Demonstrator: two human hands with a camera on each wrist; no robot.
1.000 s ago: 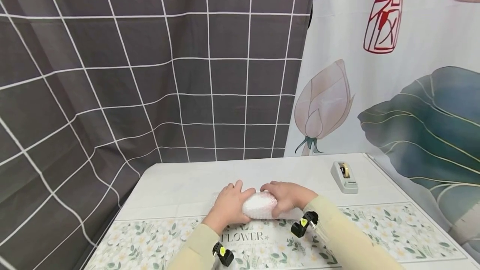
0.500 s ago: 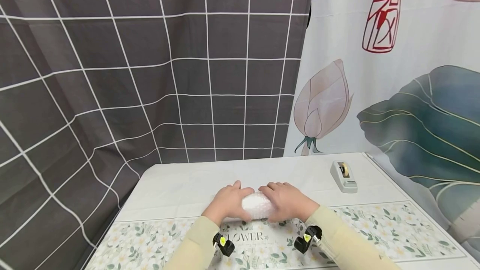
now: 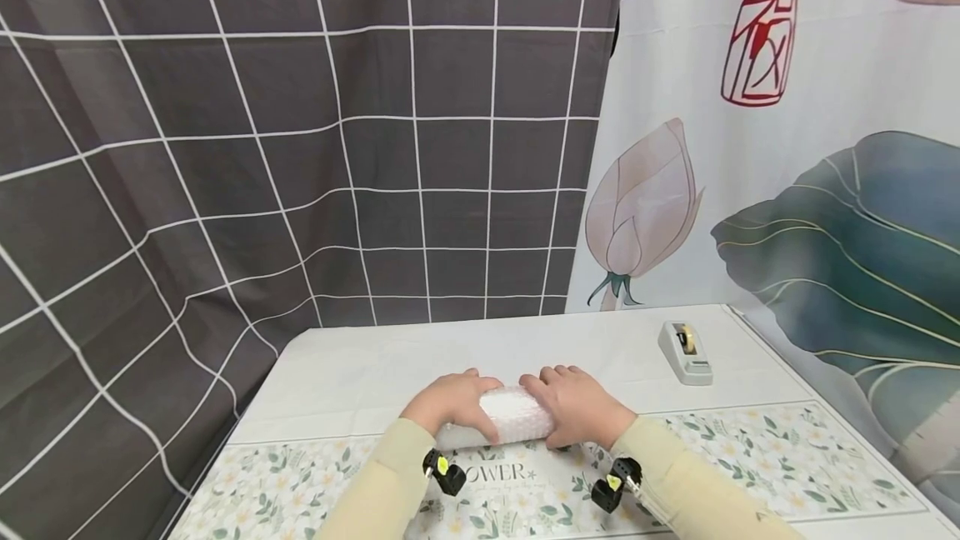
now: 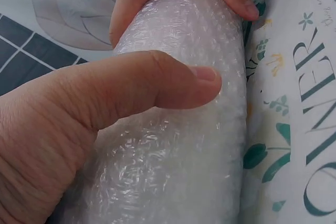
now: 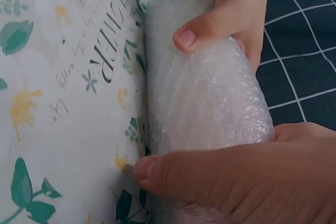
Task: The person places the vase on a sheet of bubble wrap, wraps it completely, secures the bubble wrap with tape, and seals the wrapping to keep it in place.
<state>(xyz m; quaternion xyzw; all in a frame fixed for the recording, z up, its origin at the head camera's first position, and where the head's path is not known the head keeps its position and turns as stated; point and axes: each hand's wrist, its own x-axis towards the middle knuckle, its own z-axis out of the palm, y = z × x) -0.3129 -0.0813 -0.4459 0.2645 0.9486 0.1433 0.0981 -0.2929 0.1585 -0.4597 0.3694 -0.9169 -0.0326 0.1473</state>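
A roll-shaped bundle in clear bubble wrap (image 3: 517, 413) lies crosswise on the table, with a faint pink tint showing through the layers. My left hand (image 3: 452, 403) grips its left part, thumb laid across the wrap on the near side. Round the right part curls my right hand (image 3: 576, 405), its thumb also on the near side. In the left wrist view the bubble wrap (image 4: 178, 166) runs away under my left thumb towards the right hand. The right wrist view shows a flattened, loose edge of bubble wrap (image 5: 176, 1) past my left hand. Whatever is inside stays hidden.
A grey tape dispenser (image 3: 686, 354) with a yellowish tape roll stands at the back right of the table. The tablecloth (image 3: 300, 473) has a floral band with lettering. A dark checked curtain (image 3: 450, 148) and a white flowered curtain (image 3: 660, 65) hang behind.
Both hands have shifted slightly towards me with the bundle, which has turned a little. The left fingers, spread over the top before, now lie lower behind it. More of its left end shows.
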